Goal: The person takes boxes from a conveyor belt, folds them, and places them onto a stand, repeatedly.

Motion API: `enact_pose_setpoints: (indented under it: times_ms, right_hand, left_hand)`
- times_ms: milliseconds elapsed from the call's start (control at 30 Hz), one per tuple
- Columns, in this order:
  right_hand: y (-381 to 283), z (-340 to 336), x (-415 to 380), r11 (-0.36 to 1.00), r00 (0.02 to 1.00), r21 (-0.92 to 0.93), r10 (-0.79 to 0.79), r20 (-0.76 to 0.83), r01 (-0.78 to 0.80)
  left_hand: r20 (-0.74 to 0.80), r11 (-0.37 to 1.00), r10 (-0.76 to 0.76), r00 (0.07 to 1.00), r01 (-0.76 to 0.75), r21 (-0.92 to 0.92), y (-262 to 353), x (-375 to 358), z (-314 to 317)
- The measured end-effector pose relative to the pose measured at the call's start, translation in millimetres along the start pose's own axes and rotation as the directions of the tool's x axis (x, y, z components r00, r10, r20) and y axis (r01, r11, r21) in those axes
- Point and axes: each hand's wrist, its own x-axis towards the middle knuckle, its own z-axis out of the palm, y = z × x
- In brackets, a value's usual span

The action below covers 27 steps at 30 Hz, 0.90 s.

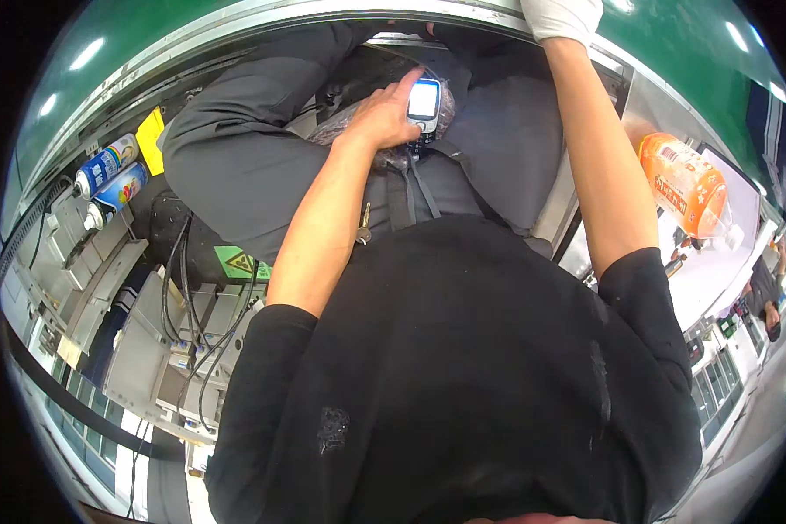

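Observation:
My left hand (382, 116) is bare and closed around a handheld device (424, 99) with a lit screen and a keypad below it. Behind the device lies a clear plastic-wrapped bundle (447, 106), between the dark-trousered legs. At the top edge, my right hand (565, 16) wears a white glove beside a metal rail (489, 19); its fingers are cut off by the frame. A small key (364, 234) hangs at the waist of the black shirt.
Two spray cans (106, 164) and a yellow sheet (150, 141) are at the left, above black cables (183, 288) and machine parts. An orange-labelled bottle (686, 185) lies on a white surface at the right. Another person (767, 293) is at the far right.

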Motion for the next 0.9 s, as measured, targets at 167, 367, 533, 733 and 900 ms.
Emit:
enact_pose_setpoints:
  times_ms: [167,367,533,733,900]
  right_hand:
    - [-1.0,-1.5,0.6,1.0,1.0,-0.01,0.014,0.02,-0.014]
    - [-2.5,-0.8,0.1,1.0,1.0,-0.008,0.021,0.023,-0.021]
    - [1.5,0.4,-0.2,1.0,1.0,-0.023,0.009,0.001,-0.009]
    - [2.1,3.6,-0.3,0.999,0.999,-0.027,0.019,0.026,-0.018]
    - [0.5,4.6,0.7,0.999,0.999,-0.03,0.035,0.04,-0.034]
  left_hand:
    - [0.004,1.0,-0.004,1.0,0.004,0.006,1.7,0.0,-1.6]
    - [0.025,0.999,-0.031,0.999,0.031,0.009,4.6,-2.0,-4.4]
    - [0.021,1.0,-0.024,0.999,0.024,0.001,3.7,1.7,-1.4]
    - [0.024,1.0,-0.021,0.999,0.022,-0.013,4.5,-2.7,0.3]
    - [0.033,1.0,-0.022,0.999,0.022,-0.003,0.9,-0.4,-3.1]
